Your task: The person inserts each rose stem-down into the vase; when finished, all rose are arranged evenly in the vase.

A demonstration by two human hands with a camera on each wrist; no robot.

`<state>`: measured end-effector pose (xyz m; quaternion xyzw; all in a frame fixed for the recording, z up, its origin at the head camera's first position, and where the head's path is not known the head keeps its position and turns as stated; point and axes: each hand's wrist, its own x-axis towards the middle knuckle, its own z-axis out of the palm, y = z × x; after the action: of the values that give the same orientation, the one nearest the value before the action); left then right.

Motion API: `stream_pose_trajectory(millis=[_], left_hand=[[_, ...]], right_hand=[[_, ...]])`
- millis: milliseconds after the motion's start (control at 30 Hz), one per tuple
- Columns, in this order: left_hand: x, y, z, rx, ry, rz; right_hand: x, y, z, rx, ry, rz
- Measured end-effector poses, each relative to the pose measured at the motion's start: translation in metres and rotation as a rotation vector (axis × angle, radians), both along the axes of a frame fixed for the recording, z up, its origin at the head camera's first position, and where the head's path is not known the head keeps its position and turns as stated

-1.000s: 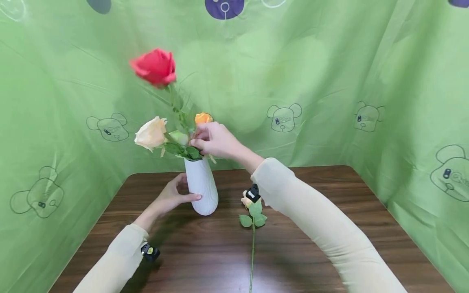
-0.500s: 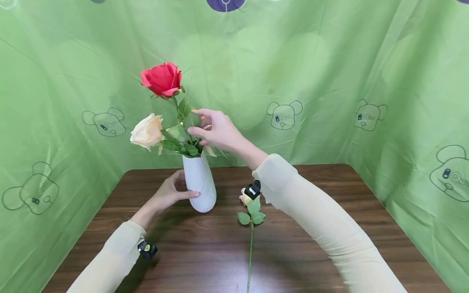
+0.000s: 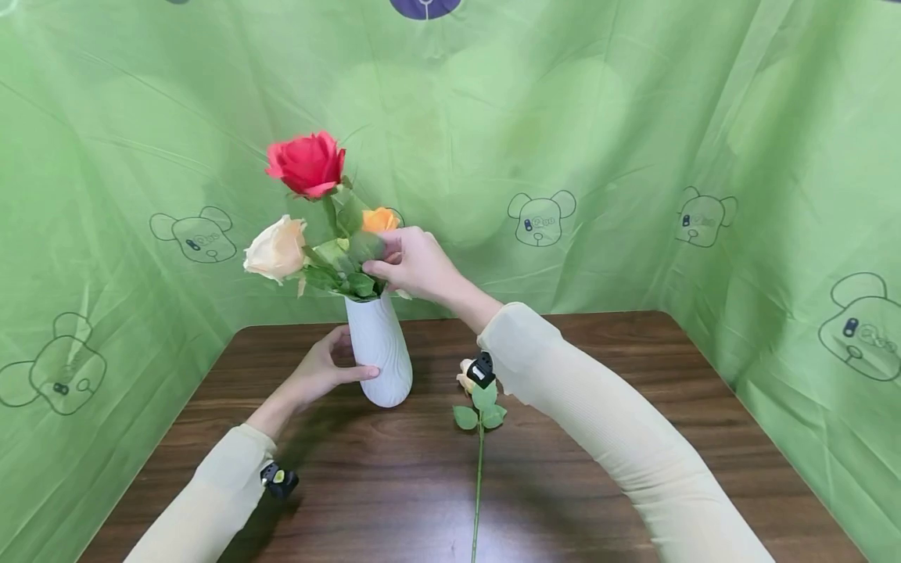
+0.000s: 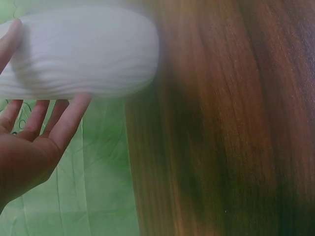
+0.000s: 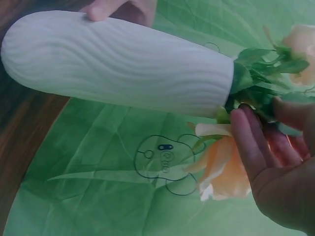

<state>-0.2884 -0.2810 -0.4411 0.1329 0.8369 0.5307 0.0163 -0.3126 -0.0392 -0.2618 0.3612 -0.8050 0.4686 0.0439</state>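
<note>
My left hand (image 3: pixel 324 367) holds a white, wavy-ribbed vase (image 3: pixel 380 356), its thumb on the near side and its fingers on the far side. The vase leans a little to the left. At its mouth my right hand (image 3: pixel 418 262) pinches the leafy stem of a red rose (image 3: pixel 306 164), which stands highest. A cream rose (image 3: pixel 276 249) leans out to the left, and an orange rose (image 3: pixel 381 220) shows behind the right hand. In the right wrist view, the right fingers (image 5: pixel 246 142) curl round the greenery beside the rim, and a peach rose (image 5: pixel 224 169) hangs below them.
Another cream rose (image 3: pixel 466 377) lies on the brown wooden table (image 3: pixel 577 477), right of the vase, with its stem toward the near edge. The right wrist camera partly covers its bloom. Green cloth (image 3: pixel 633 156) with bear drawings surrounds the table at the back and sides.
The red rose has sunk lower toward the vase. My right hand lifted slightly along the stem, then came down again. My left hand keeps holding the vase.
</note>
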Motion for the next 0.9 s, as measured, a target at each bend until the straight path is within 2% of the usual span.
stream_pose_trajectory(millis=[133,333,433,633,700,900], left_hand=[[0.001,0.000,0.001,0.003,0.001,-0.007],[0.001,0.001,0.001,0.005,0.002,-0.008],[0.001,0.002,0.001,0.008,0.001,-0.008],[0.003,0.001,0.000,0.008,-0.014,0.006],[0.003,0.001,0.000,0.007,-0.015,0.008],[0.004,0.001,0.001,0.001,-0.007,0.001]], right_hand=[[0.001,-0.002,0.005,-0.023,0.084,0.020],[-0.001,-0.011,0.005,-0.077,0.099,0.067],[0.000,-0.014,0.002,-0.023,0.127,0.051],[0.001,-0.018,-0.007,0.144,0.246,-0.044],[0.002,-0.019,-0.008,0.176,0.262,-0.074],[0.008,-0.024,-0.009,0.293,0.237,-0.076]])
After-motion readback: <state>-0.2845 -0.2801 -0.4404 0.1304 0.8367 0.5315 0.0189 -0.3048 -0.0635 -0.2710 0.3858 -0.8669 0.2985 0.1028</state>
